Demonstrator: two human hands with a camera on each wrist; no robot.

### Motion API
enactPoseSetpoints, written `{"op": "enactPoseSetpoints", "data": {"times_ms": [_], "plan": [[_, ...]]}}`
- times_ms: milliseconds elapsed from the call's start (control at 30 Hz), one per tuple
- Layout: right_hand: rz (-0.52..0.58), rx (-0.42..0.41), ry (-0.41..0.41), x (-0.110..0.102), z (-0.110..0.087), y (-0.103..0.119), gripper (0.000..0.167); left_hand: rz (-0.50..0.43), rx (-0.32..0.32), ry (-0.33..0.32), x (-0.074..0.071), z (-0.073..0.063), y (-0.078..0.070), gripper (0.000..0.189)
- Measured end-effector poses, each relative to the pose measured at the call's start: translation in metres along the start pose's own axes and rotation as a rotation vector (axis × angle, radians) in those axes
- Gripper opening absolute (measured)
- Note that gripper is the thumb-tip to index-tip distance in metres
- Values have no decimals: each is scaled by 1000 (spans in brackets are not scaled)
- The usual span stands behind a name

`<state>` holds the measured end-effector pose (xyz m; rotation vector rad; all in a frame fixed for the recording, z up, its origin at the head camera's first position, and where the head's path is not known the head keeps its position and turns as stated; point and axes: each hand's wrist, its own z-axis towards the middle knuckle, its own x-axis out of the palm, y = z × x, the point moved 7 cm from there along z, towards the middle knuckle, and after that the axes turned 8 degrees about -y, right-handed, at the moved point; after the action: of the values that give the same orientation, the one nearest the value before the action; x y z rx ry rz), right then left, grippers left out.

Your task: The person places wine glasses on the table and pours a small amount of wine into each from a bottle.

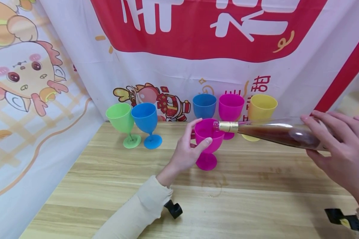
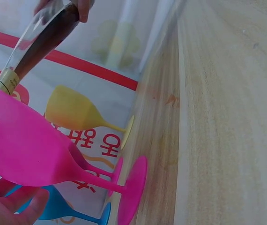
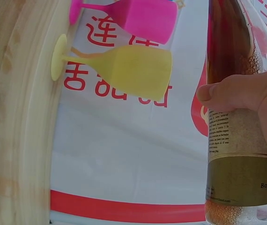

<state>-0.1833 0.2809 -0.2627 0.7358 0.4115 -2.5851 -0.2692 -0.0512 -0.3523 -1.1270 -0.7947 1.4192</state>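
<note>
Head view: a pink cup (image 1: 208, 141) stands near the far side of the table, its foot seeming to rest on the wood, its stem roughly upright. The left hand (image 1: 186, 151) grips its bowl from the left, thumb on the near side and fingers round the back. A bottle (image 1: 281, 134) of red-brown liquid comes in from the right, its long axis close to level and dipping slightly toward the cup. The key relation is mouth to rim: the bottle's mouth lies over the pink bowl, just past the rim on the side away from the left hand, so the bottle runs across the cup's upright line. The right hand (image 1: 347, 149) grasps the bottle's body, well back from the gold neck band (image 1: 228, 126); the left hand is much nearer the mouth. Right wrist view shows that thumb laid across the bottle above a dark label (image 3: 246, 180). Whether liquid is flowing I cannot tell.

Behind the gripped cup stand a blue cup (image 1: 204, 106), a second pink cup (image 1: 231, 107) and a yellow cup (image 1: 262, 108). Farther left, a green cup (image 1: 119, 118) and another blue cup (image 1: 145, 118) stand side by side. A faint ring mark (image 1: 213, 186) shows on the table (image 1: 113, 199), and a printed cloth (image 1: 197, 73) hangs behind everything.
</note>
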Motion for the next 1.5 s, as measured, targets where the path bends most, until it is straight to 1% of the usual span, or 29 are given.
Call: {"op": "enactPoseSetpoints", "data": {"times_ms": [233, 467, 733, 967, 1200, 1500], "plan": [[-6, -3, 17, 0, 0, 1, 137, 3, 0, -1, 0, 0, 1, 73], [4, -5, -12, -1, 1, 0, 139, 1, -2, -5, 0, 0, 2, 71], [3, -13, -26, 0, 2, 1, 135, 3, -3, -8, 0, -1, 2, 72], [-7, -21, -14, -1, 1, 1, 134, 5, -3, -11, -1, -2, 1, 72], [1, -23, -30, -1, 1, 2, 130, 3, -8, -10, 0, -1, 1, 72], [5, -23, -33, -2, 1, 2, 131, 6, 8, -12, 0, -2, -1, 71]]}}
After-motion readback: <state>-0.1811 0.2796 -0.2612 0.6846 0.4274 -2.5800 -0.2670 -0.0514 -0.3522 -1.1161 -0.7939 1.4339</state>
